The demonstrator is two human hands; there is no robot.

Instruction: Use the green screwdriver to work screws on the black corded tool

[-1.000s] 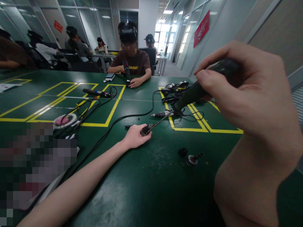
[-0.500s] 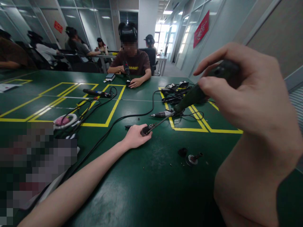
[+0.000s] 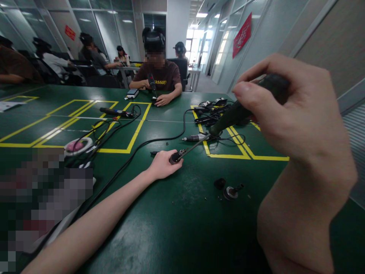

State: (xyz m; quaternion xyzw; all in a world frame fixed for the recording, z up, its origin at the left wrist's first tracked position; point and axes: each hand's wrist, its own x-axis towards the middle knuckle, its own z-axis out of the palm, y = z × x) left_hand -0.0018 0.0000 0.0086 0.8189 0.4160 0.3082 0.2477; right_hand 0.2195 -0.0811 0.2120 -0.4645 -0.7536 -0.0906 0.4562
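My right hand (image 3: 296, 99) is wrapped round the dark green handle of a screwdriver (image 3: 230, 117). The thin metal shaft slants down and left to a small dark cylindrical part with metal pins (image 3: 176, 157). That part is gripped in my left hand (image 3: 162, 164), which rests on the green table. The screwdriver's tip meets the part at its pin end; the exact contact is too small to see. A round metal-and-black piece with a stem (image 3: 230, 193) lies to the right of my left hand, beside a small black cap (image 3: 219, 183). Tiny bits are scattered near them.
A grey-and-black pen-shaped tool (image 3: 194, 137) and a heap of black cables (image 3: 213, 110) lie beyond my hands. A black cord (image 3: 148, 140) crosses the table (image 3: 159, 228). A roll of white tape (image 3: 87, 146) sits left. Across the table a person (image 3: 162, 74) works with a tool.
My right hand has turned slightly on the screwdriver handle, its thumb moving up and left. The left hand and the part stay in place.
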